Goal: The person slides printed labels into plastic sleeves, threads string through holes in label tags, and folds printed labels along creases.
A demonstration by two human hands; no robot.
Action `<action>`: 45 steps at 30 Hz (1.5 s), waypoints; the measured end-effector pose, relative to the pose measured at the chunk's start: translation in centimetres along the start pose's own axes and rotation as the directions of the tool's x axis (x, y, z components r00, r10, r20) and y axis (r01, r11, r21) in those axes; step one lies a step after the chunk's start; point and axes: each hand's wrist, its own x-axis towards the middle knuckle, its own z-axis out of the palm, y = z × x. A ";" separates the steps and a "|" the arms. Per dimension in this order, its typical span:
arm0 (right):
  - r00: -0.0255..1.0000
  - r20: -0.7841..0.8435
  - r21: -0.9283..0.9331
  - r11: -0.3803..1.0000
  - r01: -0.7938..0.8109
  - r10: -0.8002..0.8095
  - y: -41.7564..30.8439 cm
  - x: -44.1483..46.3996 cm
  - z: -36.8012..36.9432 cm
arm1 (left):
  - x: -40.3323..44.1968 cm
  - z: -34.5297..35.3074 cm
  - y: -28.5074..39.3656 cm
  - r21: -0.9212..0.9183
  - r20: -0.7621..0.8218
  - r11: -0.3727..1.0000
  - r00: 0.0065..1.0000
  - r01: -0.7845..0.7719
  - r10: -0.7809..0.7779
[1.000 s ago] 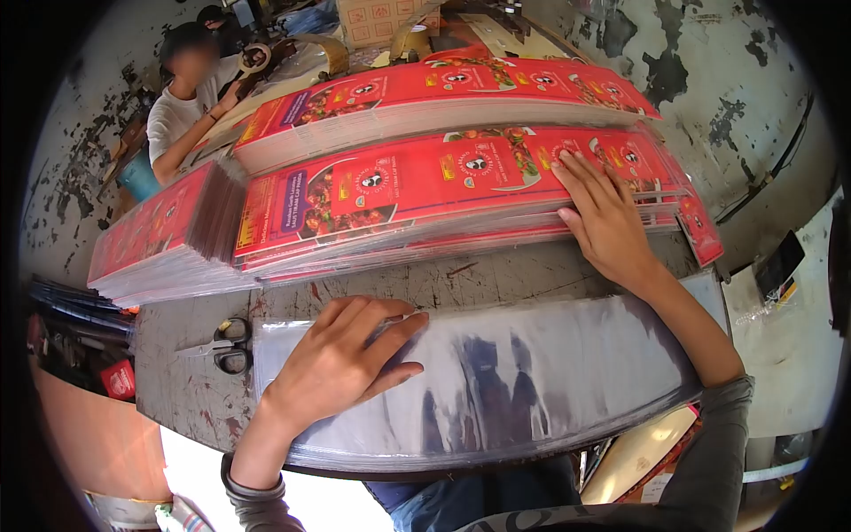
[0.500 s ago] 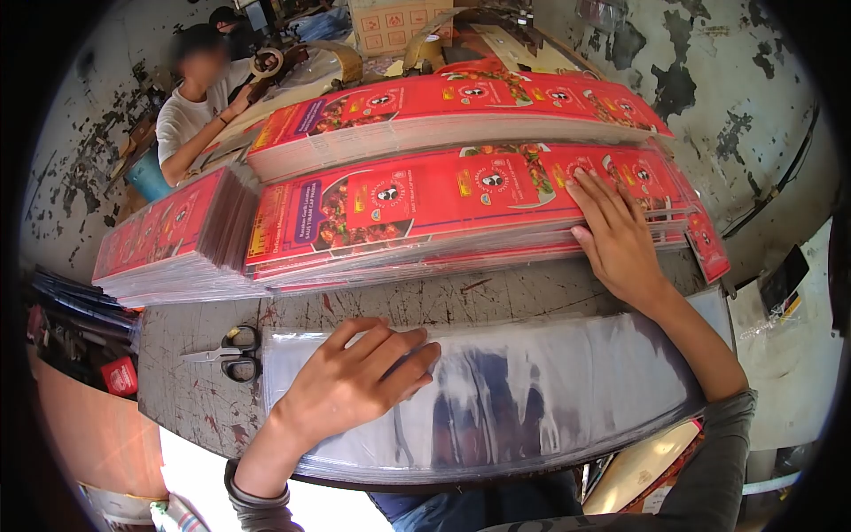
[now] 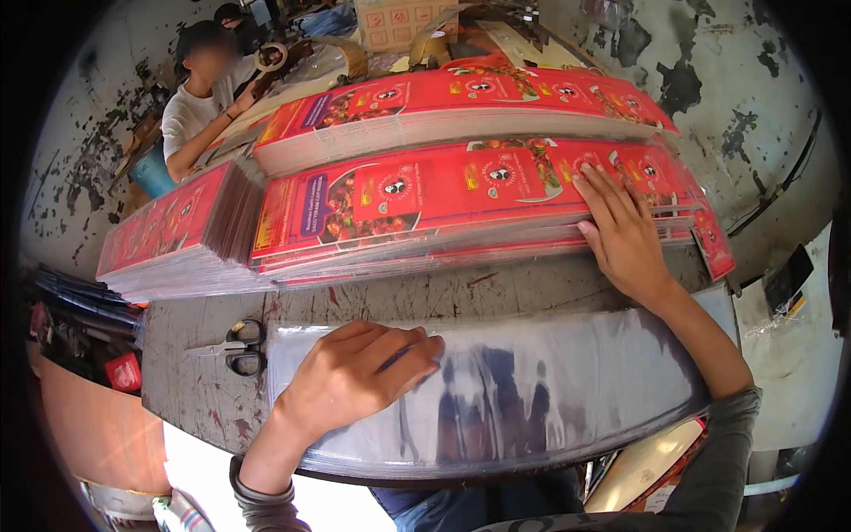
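Observation:
A stack of long clear plastic sleeves (image 3: 585, 381) lies along the front of the table. Loosely bent, with small gaps between the fingers, my left hand (image 3: 355, 372) rests on the left part of these sleeves; its thumb is hidden. My right hand (image 3: 620, 230) lies flat with spread fingers on a stack of red printed food-label sheets (image 3: 443, 191), near the right end. Those sheets look covered in clear plastic. Neither hand visibly grips anything. Black-handled scissors (image 3: 238, 348) lie left of the sleeves, apart from my left hand.
Behind is a second long stack of red sheets (image 3: 425, 97), and a shorter stack (image 3: 160, 230) stands at left. A person (image 3: 199, 106) works across the table near a tape roll (image 3: 271, 58). A cardboard box (image 3: 403, 25) stands at the back.
The whole view has shifted slightly. My left fingers have drawn a little closer together on the plastic sleeves. My right hand stays on the red sheets.

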 end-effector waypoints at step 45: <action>0.991 -0.077 -0.035 0.994 0.106 -0.108 5.0 10.4 2.8 | 0.0 -0.4 -1.3 0.074 -0.186 0.994 0.980 0.081 -0.066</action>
